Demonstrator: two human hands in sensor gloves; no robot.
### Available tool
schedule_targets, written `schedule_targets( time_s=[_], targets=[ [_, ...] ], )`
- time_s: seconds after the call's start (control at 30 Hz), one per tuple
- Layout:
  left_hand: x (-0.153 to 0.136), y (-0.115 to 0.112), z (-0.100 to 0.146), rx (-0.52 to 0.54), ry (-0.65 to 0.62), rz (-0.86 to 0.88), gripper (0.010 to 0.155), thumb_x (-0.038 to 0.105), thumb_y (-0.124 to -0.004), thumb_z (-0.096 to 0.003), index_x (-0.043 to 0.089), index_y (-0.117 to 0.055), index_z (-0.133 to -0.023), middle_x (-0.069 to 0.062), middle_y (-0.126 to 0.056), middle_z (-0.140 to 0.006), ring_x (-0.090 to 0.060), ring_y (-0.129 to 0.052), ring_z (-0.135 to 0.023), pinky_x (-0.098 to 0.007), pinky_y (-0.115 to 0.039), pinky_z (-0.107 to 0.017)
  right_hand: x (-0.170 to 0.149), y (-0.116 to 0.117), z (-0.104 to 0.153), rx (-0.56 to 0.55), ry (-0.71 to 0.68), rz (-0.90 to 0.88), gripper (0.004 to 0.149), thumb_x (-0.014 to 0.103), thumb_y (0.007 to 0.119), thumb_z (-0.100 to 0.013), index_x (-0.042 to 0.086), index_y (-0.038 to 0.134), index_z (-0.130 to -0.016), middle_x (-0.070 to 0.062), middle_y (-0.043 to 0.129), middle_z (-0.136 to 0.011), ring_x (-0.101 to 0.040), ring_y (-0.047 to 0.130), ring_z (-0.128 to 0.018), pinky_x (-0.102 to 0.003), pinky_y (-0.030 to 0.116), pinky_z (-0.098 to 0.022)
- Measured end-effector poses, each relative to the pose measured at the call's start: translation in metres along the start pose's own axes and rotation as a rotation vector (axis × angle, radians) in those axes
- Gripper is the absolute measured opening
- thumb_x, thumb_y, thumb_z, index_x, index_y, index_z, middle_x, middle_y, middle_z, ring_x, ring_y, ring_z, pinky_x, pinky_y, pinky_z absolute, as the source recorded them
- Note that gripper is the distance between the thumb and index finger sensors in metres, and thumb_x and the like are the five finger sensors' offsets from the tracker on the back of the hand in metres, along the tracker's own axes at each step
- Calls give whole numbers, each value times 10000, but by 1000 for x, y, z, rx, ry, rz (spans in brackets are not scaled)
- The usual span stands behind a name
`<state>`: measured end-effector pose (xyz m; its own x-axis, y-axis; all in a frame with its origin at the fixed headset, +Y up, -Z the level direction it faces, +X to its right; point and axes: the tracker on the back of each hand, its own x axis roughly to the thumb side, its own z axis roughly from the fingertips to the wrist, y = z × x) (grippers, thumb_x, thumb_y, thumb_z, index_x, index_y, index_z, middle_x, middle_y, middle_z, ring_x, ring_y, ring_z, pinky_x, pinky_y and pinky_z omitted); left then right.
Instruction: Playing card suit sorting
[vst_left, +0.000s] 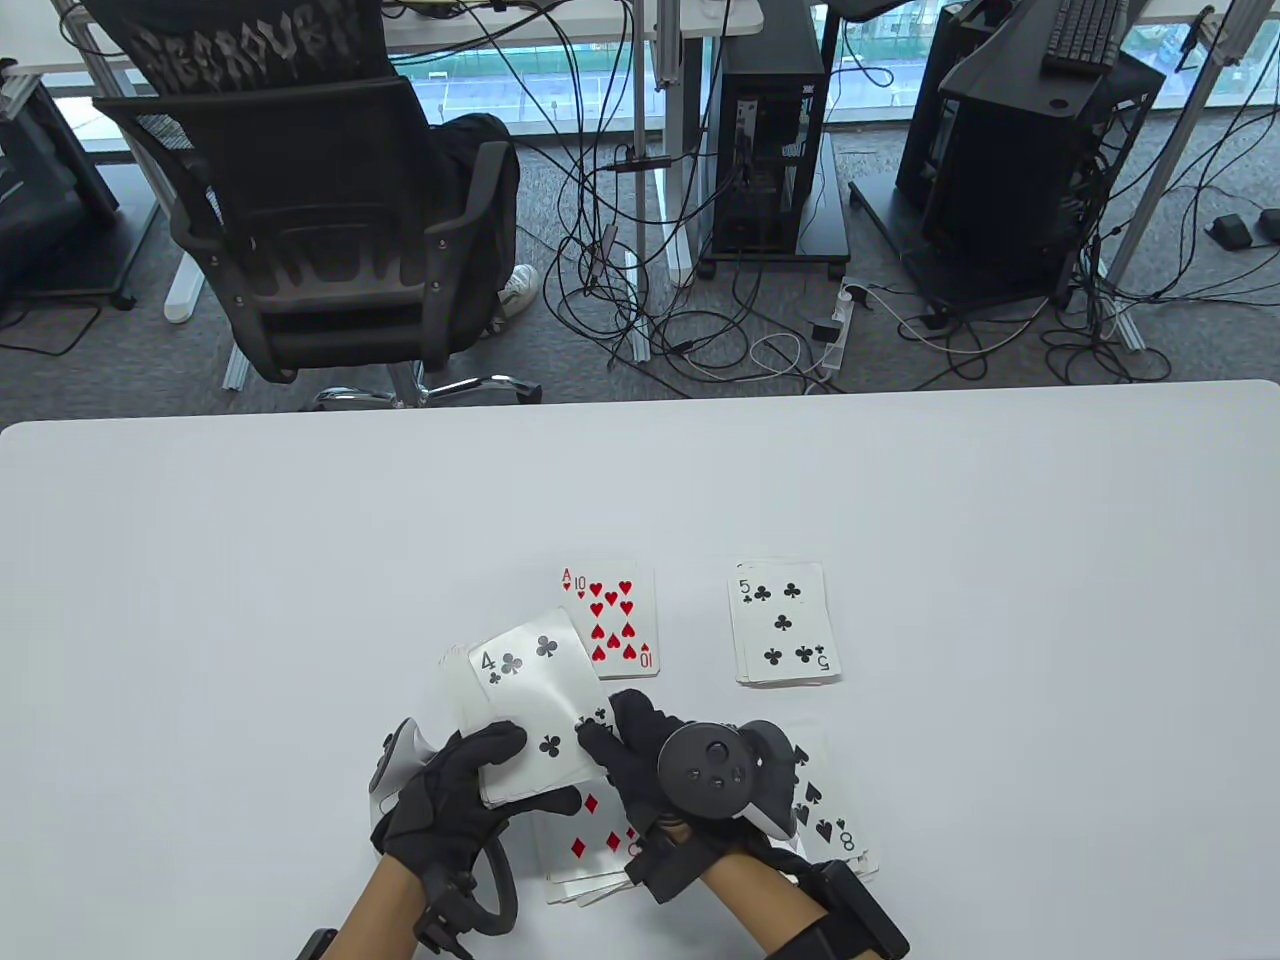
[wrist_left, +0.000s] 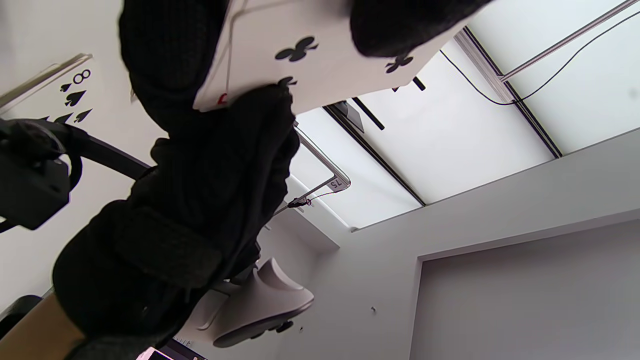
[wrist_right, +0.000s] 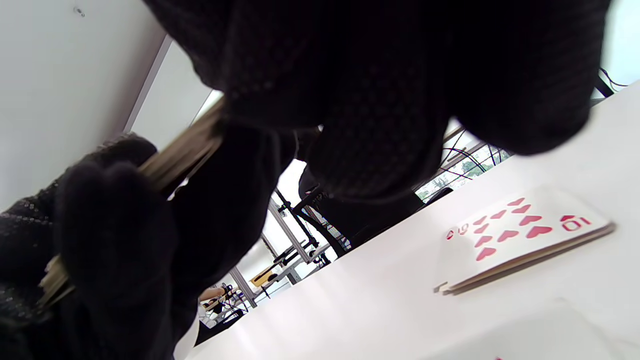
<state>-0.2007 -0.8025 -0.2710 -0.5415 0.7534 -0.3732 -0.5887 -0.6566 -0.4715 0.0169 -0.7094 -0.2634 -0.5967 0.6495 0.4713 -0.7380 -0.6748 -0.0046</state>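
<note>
Holding the deck (vst_left: 520, 730) in your left hand (vst_left: 450, 800), you have that grip wrapped around its lower end, thumb laid across the face near the bottom edge. The four of clubs (vst_left: 535, 690) lies on top, face up, and the deck tilts up toward 11 o'clock above the desk (vst_left: 200, 600). In the left wrist view the same card (wrist_left: 320, 60) shows a club pip between the dark gloved fingers (wrist_left: 210, 165). Beneath the deck, at 6 o'clock from it, a loose pile with a diamond card (vst_left: 590, 840) on top rests on the desk, partly hidden by both hands.

Your right hand (vst_left: 650, 760) sits just right of the deck, its fingertips (vst_left: 600, 745) pinching the four of clubs at its lower right corner; the tracker (vst_left: 715, 770) on its back faces up. At 12 o'clock from that hand, the heart pile (vst_left: 610, 620) lies flat with the ten of hearts on top and an ace peeking out at its left edge. The right wrist view shows this ten (wrist_right: 520, 235) lying on a thin stack. Further right, at 1 o'clock from the right hand, the club pile (vst_left: 785, 625) shows the five of clubs. At 4 o'clock from the right hand, partly under the wrist, the spade pile (vst_left: 835, 810) shows an eight.
</note>
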Motion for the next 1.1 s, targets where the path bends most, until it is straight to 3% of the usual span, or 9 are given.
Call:
schedule_targets(
  time_s=[0.3,0.6,0.73,0.87,1.1],
  targets=[
    [0,-1,-1,-11,-15,16,524,394,-655,-632,313,-401,-1083,-11,-540,-1138,-331,-728,-1008,-472,-795,-602,-15,-21,-15,-5,102,-77,398,218,660,-540,-125,745,-723,-65,932,-365,-266,991,-295,-451,879,-238],
    [0,-2,-1,4,-17,25,523,396,-651,-634,312,-397,-1083,-10,-538,-1138,-327,-727,-1008,-470,-795,-603,-71,-76,-62,15,266,-362,402,216,671,-547,-133,748,-732,-77,927,-359,-279,983,-291,-466,867,-240],
    [1,-2,-1,17,-18,23,523,397,-650,-635,312,-394,-1083,-9,-537,-1139,-326,-727,-1009,-467,-795,-604,-102,-95,-74,-41,407,-209,404,216,671,-548,-136,747,-732,-76,927,-353,-277,983,-283,-463,867,-234],
    [2,-1,-1,27,-21,23,522,399,-648,-636,313,-393,-1083,-9,-536,-1139,-327,-726,-1009,-466,-795,-604,-133,-95,-70,-44,577,6,415,211,676,-543,-155,741,-726,-76,925,-339,-278,983,-267,-465,867,-219],
    [5,-1,1,47,-33,32,522,404,-644,-638,312,-388,-1084,-9,-532,-1140,-327,-723,-1010,-464,-795,-606,-171,-81,-55,134,833,417,433,223,682,-540,-167,741,-718,-69,918,-323,-276,981,-256,-465,864,-210]
  ],
)
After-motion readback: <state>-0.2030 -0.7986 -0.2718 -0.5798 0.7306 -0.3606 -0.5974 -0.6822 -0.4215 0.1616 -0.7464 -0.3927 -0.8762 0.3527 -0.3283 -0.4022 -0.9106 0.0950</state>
